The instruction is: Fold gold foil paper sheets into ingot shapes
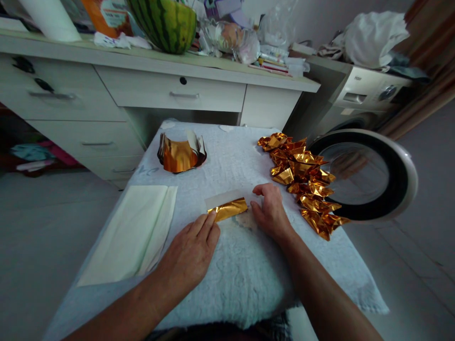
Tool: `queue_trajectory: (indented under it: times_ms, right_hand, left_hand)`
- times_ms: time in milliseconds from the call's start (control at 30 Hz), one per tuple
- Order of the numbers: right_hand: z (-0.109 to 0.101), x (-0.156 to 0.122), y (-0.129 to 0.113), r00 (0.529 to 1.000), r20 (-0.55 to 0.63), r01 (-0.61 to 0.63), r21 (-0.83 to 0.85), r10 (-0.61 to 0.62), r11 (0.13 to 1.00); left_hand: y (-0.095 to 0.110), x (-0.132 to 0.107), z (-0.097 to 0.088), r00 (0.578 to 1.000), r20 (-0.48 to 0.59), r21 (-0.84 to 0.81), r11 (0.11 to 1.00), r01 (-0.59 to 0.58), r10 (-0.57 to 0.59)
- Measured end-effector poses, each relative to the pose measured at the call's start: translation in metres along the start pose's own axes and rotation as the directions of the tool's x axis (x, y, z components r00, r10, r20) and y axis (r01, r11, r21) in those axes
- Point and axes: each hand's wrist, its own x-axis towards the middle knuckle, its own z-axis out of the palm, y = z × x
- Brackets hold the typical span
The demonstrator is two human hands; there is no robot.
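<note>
A strip of gold foil paper, with a pale paper edge behind it, lies flat at the middle of the cloth-covered table. The fingertips of my left hand press on its left end, the fingers stretched out side by side. Just off the strip's right end is my right hand, thumb and forefinger apart with nothing between them. To the right runs a row of folded gold foil pieces. A curled stack of gold foil sheets stands at the far left. Pale paper sheets lie left of my left hand.
Behind the table stands a white desk with drawers; a cut watermelon and plastic bags sit on top. On the right, a washing machine's open round door reaches close to the table's edge.
</note>
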Motion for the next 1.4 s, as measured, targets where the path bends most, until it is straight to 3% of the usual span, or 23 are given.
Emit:
queue_trajectory:
  times_ms: [67,167,467,667,833,1067,1167,1267,1400]
  right_hand:
    - [-0.001,0.0,-0.005,0.991,0.014,0.134,0.068,-0.135,0.989]
    - [-0.001,0.0,-0.012,0.959,0.144,0.231,0.111,-0.246,0.967]
    - [0.005,0.002,-0.007,0.941,0.223,0.244,0.073,-0.255,0.967]
    - [0.005,0.002,-0.008,0.938,0.202,0.281,0.034,-0.282,0.959]
    - [0.007,0.002,-0.009,0.928,0.183,0.331,-0.001,-0.326,0.944]
    - [0.007,-0.001,-0.013,0.914,0.17,0.371,0.019,-0.369,0.928]
    - [0.009,-0.001,-0.015,0.913,0.188,0.357,0.055,-0.361,0.932]
    - [0.011,-0.001,-0.015,0.922,0.169,0.342,0.067,-0.348,0.937]
    - [0.011,-0.003,-0.016,0.923,0.11,0.361,0.084,-0.368,0.929]
  left_hand:
    - [-0.001,0.0,0.0,1.0,-0.019,-0.019,1.0,0.0,0.0]
    - [-0.002,0.0,0.0,0.999,-0.043,-0.047,0.999,0.007,-0.009]
    - [-0.002,-0.006,-0.003,0.99,-0.055,-0.036,0.991,0.128,-0.13]
    - [-0.006,0.006,-0.013,0.973,-0.141,-0.064,0.983,0.174,-0.182]
    - [-0.006,0.027,-0.019,0.995,-0.039,-0.003,0.996,0.088,-0.088]
    - [-0.011,0.039,-0.015,0.985,0.121,-0.011,0.992,0.125,-0.123]
    - [-0.015,0.034,-0.011,0.99,0.051,-0.009,0.991,0.135,-0.134]
    - [-0.02,0.029,-0.004,0.987,-0.099,-0.056,0.991,0.124,-0.129]
    - [-0.024,0.03,0.003,0.957,-0.213,-0.258,0.956,0.141,-0.199]
